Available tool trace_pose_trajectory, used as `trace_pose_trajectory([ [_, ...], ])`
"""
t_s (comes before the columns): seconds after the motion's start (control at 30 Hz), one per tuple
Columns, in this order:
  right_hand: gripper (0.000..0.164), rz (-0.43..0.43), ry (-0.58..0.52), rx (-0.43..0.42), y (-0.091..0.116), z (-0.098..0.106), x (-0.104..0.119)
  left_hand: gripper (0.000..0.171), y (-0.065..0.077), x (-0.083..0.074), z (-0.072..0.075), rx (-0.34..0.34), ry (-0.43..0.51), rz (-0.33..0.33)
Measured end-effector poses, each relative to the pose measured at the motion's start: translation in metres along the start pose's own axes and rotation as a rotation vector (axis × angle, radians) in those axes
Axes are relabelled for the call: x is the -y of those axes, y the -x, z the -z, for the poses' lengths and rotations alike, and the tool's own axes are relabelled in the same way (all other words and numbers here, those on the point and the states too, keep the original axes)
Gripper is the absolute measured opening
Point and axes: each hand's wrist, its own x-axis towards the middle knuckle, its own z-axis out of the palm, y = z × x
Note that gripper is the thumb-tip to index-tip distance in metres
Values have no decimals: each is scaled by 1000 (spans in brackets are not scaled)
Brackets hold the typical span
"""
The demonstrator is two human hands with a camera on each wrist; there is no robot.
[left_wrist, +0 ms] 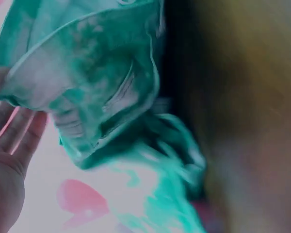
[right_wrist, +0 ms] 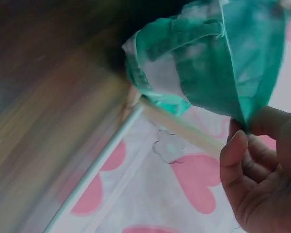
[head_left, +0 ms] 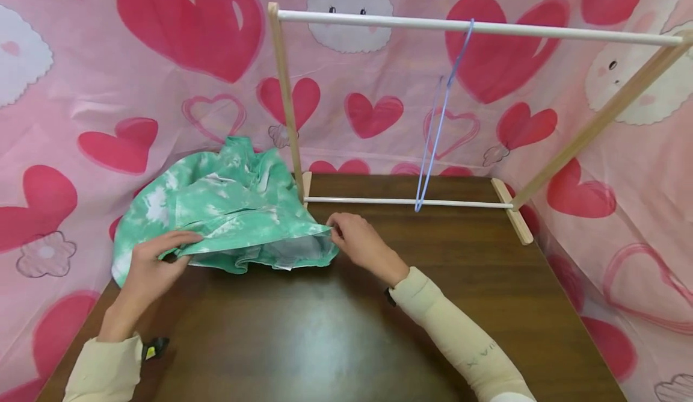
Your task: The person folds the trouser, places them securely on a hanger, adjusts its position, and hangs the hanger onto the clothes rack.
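A green-and-white tie-dye garment (head_left: 233, 203) lies bunched at the back left of the table, its wide lower edge lifted and opened toward me. My left hand (head_left: 157, 266) pinches the left end of that edge, fingers on top and thumb underneath. At the right corner, my right hand (head_left: 363, 242) pinches the cloth between thumb and fingertips. The right wrist view shows the edge drawn to a point at the right hand (right_wrist: 262, 165). Folds and a pocket slit of the garment (left_wrist: 97, 73) show in the left wrist view.
A rack with wooden posts (head_left: 287, 101) and a white top rail (head_left: 379, 21) stands at the back right. From the rail hangs a blue hanger (head_left: 444, 110). Pink heart-print cloth (head_left: 189, 23) surrounds the brown table (head_left: 303, 342).
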Motion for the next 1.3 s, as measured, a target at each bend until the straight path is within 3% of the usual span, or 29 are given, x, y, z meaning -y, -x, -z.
trace_pose_trajectory([
  [0.13,7,-32,151,-10,3,-3,-9,27,-22,-22,-7,-36,134,-96],
  [0.27,13,-34,232,26,5,-2,-1,11,-36,-25,-23,-28,123,-162],
  [0.37,30,37,207,59,4,2,18,11,-46,-32,-35,-2,95,-197],
  [0.47,64,97,151,54,1,6,42,18,-58,-40,-46,7,88,-217],
  [0.63,115,109,211,-147,-4,5,67,23,-77,-53,-60,-17,70,-230],
  [0.7,124,140,221,-230,-6,5,72,15,-81,-58,-64,-22,70,-239],
  [0.77,127,202,214,-262,-8,4,76,9,-84,-63,-68,-21,66,-256],
  [0.83,121,280,191,-247,-12,3,78,24,-85,-68,-72,-21,63,-271],
  [0.9,105,334,137,-214,-15,1,80,39,-86,-72,-74,-25,49,-284],
  [1.1,36,337,-21,-151,-18,-6,77,32,-82,-76,-75,-9,86,-287],
  [1.17,25,329,-41,-118,-18,-9,74,29,-78,-73,-75,12,107,-285],
  [1.3,19,319,-62,-68,-17,-13,66,30,-67,-62,-69,89,126,-229],
])
